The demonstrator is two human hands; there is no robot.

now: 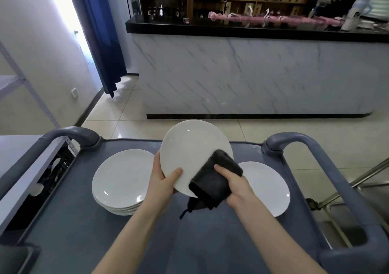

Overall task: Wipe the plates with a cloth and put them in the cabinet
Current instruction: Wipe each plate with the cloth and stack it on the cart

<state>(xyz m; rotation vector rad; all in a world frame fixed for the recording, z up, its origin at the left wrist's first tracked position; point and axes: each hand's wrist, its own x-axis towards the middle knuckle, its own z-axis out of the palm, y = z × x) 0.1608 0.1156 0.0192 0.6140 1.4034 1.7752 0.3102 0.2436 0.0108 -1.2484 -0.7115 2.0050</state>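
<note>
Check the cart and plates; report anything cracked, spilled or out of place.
Nothing stands out. The stack of plates sits neat on the cart, the single plate lies flat, and the tilted plate in the left hand shows no crack or stain. The cloth in the right hand trails one loose end.

- Held plate (193, 147): white, round and glossy. It is lifted off the cart (84, 231) and tilted with its face toward the viewer. The left hand (162, 181) grips its rim at 8 o'clock, thumb on the face.
- Cloth (212, 181): dark and folded thick, pressed on the held plate's face at 5 o'clock by the right hand (235, 185). A loose end hangs below.
- Stack (120, 179): several white plates lying flat on the cart, at 8 o'clock from the held plate.
- Lone plate (267, 187): white and flat on the cart at 4 o'clock, partly hidden behind the cloth.
</note>
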